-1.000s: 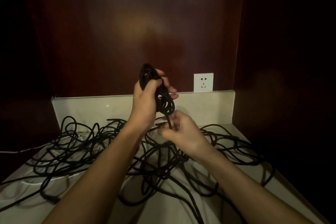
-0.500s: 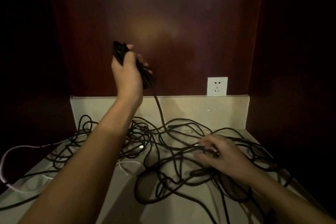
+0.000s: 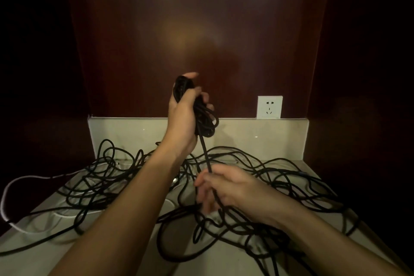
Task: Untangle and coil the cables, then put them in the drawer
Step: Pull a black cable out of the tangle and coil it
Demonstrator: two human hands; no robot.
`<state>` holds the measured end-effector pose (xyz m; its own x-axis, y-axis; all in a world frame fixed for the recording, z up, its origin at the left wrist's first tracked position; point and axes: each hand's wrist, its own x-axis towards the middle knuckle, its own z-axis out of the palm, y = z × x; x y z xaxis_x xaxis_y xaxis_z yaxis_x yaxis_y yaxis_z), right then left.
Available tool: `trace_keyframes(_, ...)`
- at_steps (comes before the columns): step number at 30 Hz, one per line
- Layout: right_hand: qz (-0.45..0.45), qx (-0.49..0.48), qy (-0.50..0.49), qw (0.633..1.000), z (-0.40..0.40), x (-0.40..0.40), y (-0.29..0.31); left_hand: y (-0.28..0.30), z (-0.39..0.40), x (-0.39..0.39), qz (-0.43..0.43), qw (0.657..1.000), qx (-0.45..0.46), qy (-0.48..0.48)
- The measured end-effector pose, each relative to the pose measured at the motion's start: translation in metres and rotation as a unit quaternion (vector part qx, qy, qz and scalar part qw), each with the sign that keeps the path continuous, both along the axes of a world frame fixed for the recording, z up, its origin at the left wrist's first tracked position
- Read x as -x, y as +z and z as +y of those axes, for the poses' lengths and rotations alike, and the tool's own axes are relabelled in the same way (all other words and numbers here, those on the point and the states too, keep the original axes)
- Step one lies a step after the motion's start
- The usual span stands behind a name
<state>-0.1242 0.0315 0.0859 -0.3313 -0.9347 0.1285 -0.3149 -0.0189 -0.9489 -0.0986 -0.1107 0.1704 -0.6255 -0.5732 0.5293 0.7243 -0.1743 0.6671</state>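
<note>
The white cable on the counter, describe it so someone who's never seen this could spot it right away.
Start at the beige counter under the dark wood wall, covered in a black cable tangle. Look to its left edge, far from the wall socket. There the white cable arcs off the counter's side, the only pale strand among black ones.

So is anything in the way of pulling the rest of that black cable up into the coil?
Yes. The strand runs taut from the coil in the left hand down through the right hand, then dives into the tangled black cables on the counter, where other loops cross it. No drawer is visible.
</note>
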Motion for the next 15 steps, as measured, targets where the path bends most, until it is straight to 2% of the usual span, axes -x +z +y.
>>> trace_keyframes(2, -0.056, 0.035, 0.007, 0.998, -0.003, 0.001, 0.0, -0.002, -0.002, -0.003, -0.037, 0.997, 0.004, -0.073)
trace_keyframes(4, -0.066, 0.025, 0.013, 0.997, 0.0, 0.013, 0.002, -0.003, -0.008, -0.01, -0.089, 0.984, 0.022, -0.154)
trace_keyframes(6, -0.021, -0.014, 0.0, 1.0, 0.006, 0.029, 0.009, -0.009, -0.013, -0.018, -0.15, 0.962, 0.084, -0.212)
trace_keyframes(8, 0.054, -0.06, -0.036, 0.996, 0.009, 0.037, 0.022, -0.018, -0.014, -0.024, -0.2, 0.938, 0.169, -0.226)
trace_keyframes(12, 0.114, -0.085, -0.093, 0.985, 0.001, 0.043, 0.042, -0.029, -0.009, -0.029, -0.257, 0.904, 0.302, -0.159)
trace_keyframes(15, 0.093, -0.052, -0.164, 0.981, -0.007, 0.046, 0.048, -0.035, -0.004, -0.031, -0.256, 0.867, 0.427, -0.015)
